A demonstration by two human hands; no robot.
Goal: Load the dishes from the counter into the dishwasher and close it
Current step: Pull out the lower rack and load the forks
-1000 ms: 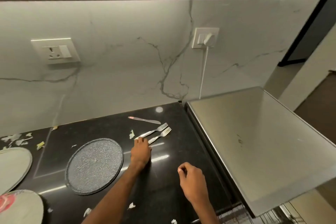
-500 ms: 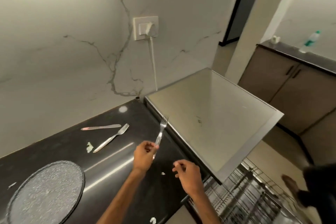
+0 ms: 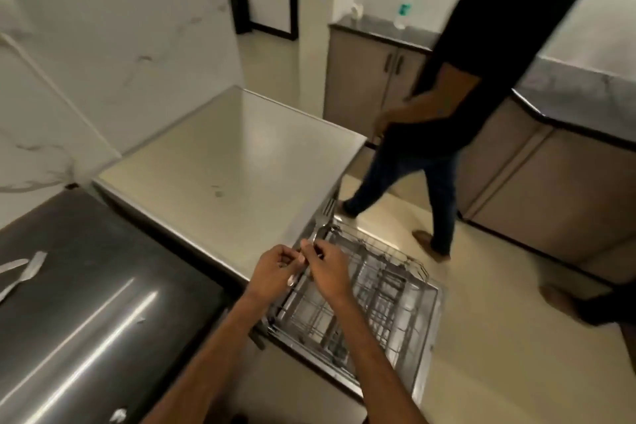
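The left hand (image 3: 275, 268) and right hand (image 3: 328, 274) both pinch a silver metal fork (image 3: 318, 230) above the counter-side edge of the grey wire dishwasher rack (image 3: 418, 267). The rack looks bare, and another steel fork (image 3: 31, 268) and a steel table knife (image 3: 12, 265) lie at the left edge of the black counter (image 3: 103, 303) — loading seems barely begun.

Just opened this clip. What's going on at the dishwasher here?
A person stands at the open steel-topped dishwasher, holding a silver metal fork in both hands. The left hand grips the handle, and the right hand pinches it higher up. The tines point up above the pulled-out grey wire rack, where no dishes show. A second fork and a table knife lie on the black counter. Another person in dark clothes walks past behind.
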